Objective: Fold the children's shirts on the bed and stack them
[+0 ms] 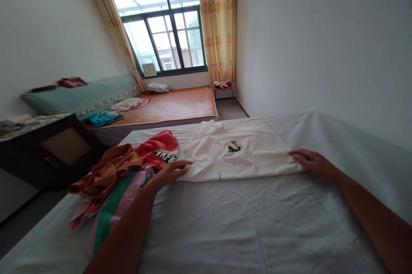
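Note:
A white T-shirt (254, 163) lies sideways on the pale bedsheet, its near side folded over in a long strip. A dark and yellow print shows in its middle, with small dark lettering near the front fold. At the left end of the strip, my left hand (172, 172) pinches the fabric between thumb and fingers. My right hand (310, 161) grips the fold at the opposite end, fingertips closed on the cloth. Left of the shirt is a heap of loose clothes: a red garment (162, 143) with white lettering, a brown one (112, 168) and a pink-and-green striped one (117, 205).
The pale sheet (206, 231) covers the bed beneath the clothes. A dark cabinet (64, 145) stands at the left. Beyond lies another bed with a brown mat (174, 102), with clothes on it. A pink stool (223, 89) is by the curtain, and a white wall (322, 50) runs along the right.

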A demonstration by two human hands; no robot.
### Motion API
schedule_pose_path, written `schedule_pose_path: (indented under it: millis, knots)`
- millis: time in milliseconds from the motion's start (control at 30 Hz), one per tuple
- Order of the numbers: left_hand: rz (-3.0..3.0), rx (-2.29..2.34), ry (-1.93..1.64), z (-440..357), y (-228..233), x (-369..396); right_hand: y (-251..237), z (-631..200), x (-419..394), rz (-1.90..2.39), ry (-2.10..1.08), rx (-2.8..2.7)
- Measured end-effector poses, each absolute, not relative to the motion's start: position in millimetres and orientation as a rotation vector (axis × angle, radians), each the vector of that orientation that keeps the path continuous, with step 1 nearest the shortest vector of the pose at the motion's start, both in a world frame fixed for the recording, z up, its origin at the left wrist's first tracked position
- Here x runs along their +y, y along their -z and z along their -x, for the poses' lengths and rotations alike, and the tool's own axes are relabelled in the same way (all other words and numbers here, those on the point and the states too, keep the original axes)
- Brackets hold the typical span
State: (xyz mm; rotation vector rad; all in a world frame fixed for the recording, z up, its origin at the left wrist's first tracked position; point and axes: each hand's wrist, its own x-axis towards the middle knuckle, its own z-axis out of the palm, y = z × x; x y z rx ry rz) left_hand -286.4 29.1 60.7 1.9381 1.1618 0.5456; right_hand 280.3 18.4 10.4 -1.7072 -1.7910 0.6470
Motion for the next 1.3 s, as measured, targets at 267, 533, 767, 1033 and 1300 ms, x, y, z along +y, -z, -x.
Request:
schedule_pose_path:
  millis: [267, 533, 767, 1033, 1300]
  knots:
    - [-1.955, 1.205, -0.468, 278, -66, 33, -39, -265, 6, 1.697, -0.505, -1.73]
    - [-1.992, 0.967, 0.011, 291, -90, 12, -50, -287, -15, 1.582, -1.111, -2.01]
    - [-2.038, 1.133, -0.14, 278, -82, 18, -29, -280, -2, 1.787, -0.72, -1.795]
    - [-2.358, 1.254, -0.207, 272, -84, 10, -23, -263, 0, 1.824, -0.066, -1.938]
    - [-2.609, 1.082, -0.231, 188, -36, -17, -19, -135, -25, 1.221, -0.279, -2.635]
